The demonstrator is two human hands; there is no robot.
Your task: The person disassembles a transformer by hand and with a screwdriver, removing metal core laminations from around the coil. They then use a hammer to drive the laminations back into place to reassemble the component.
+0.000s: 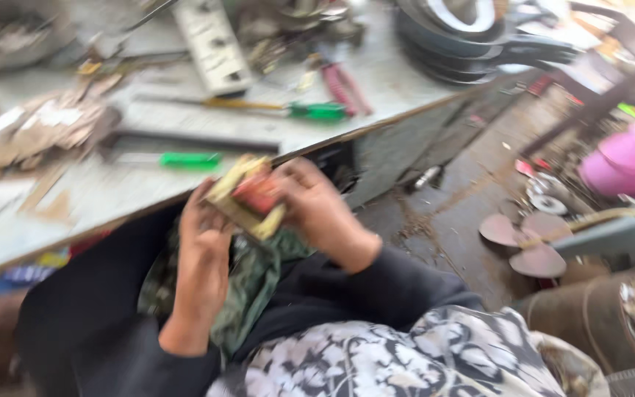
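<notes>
Both my hands hold one small blocky part (pixel 248 197), yellowish with a red middle, just below the edge of the workbench (pixel 376 88). My left hand (pixel 203 242) grips its left side, fingers curled around it. My right hand (pixel 317 209) clasps its right side from above. A green patterned cloth (pixel 251 283) lies on my lap under the hands. The picture is blurred by motion, so finer detail of the part is not readable.
On the bench lie two green-handled screwdrivers (pixel 189 159) (pixel 317 111), red-handled pliers (pixel 343 84), a white power strip (pixel 214 44) and scrap cardboard (pixel 45 125). Black rings (pixel 472 44) sit at the bench's far right. On the floor: fan blades (pixel 527 239), a pink bucket (pixel 626 158).
</notes>
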